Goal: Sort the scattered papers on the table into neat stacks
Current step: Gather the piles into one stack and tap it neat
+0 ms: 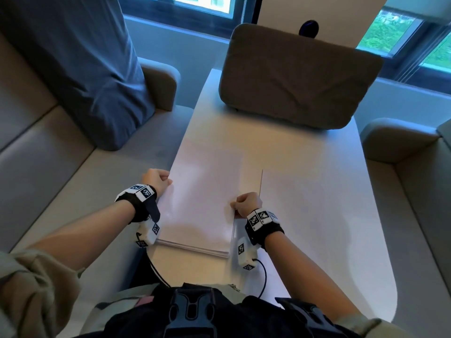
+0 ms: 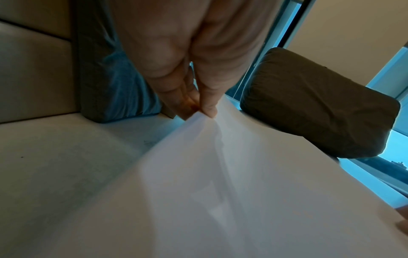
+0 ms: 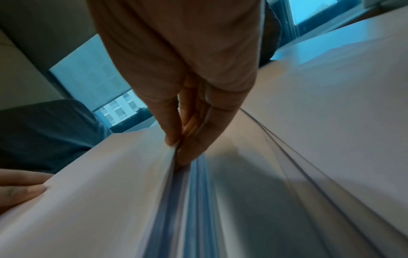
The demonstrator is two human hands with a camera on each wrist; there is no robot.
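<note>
White paper fills the near half of the bench (image 1: 341,152). A stack of papers (image 1: 202,198) lies at the near left side of the bench, and its left edge hangs a bit past the left edge of the bench. The left hand (image 1: 156,180) holds the left edge of the stack, near its far corner. Its fingers (image 2: 208,103) pinch the top sheets there, thumb on top and the other fingers below. The right hand (image 1: 247,203) holds the right edge of the stack, closer to the near corner. Its fingers (image 3: 172,129) pinch the top sheets too, and the edge lifts a little off the sheets under it. The near edge of the stack shows many thin layers, and they do not all line up. More paper (image 1: 307,203) lies flat just to the right of the stack, on the right side of the bench. A brown cushion (image 1: 297,76) stands at the far end of the bench, well apart from the stack. A blue cushion (image 1: 80,69) leans on the sofa (image 1: 48,167) to the left of the bench. Each wrist wears a black band with black and white square marks, and a small white box hangs under it.
</note>
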